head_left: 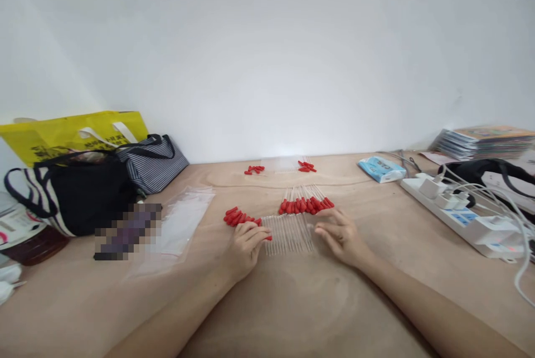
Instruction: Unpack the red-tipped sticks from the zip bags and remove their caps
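Head view: a red piece (268, 238) appears pinched in the left hand (247, 243), beside a row of clear sticks (289, 234) laid on the tabletop (301, 308). The right hand (341, 235) is held with thumb and fingers parted at the row's right edge. Red-tipped sticks (306, 205) are fanned just beyond.
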`<state>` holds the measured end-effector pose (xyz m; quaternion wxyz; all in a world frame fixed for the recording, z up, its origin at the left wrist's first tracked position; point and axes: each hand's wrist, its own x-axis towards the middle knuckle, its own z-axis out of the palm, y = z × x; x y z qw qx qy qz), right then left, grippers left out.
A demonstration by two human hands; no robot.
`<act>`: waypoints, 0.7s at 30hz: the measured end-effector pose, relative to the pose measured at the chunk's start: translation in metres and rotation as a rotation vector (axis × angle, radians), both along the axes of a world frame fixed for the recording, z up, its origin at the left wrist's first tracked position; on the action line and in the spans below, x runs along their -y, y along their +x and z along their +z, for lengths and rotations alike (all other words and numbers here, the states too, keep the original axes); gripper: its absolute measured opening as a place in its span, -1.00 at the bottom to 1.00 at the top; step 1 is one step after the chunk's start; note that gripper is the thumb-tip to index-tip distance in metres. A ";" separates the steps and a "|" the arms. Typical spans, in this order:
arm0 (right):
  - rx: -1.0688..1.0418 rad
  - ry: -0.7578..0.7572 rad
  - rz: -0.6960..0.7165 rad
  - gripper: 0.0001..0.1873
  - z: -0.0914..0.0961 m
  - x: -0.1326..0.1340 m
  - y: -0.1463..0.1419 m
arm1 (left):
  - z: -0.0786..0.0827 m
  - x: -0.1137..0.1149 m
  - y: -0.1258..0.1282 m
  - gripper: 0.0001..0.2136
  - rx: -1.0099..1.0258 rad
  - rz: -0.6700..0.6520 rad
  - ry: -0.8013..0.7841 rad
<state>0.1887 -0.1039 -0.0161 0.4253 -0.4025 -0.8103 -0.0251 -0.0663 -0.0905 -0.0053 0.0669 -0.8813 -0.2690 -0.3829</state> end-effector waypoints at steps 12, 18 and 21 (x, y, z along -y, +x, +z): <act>-0.029 -0.394 -0.263 -0.75 -0.005 0.000 -0.003 | 0.016 -0.038 -0.059 -0.70 0.429 0.542 -0.298; -0.058 -0.365 -0.289 -0.85 -0.013 -0.004 -0.007 | 0.005 -0.061 -0.080 -0.68 0.467 0.601 -0.553; -0.074 -0.294 -0.277 -0.82 -0.014 -0.005 -0.011 | 0.001 -0.063 -0.078 -0.71 0.409 0.571 -0.609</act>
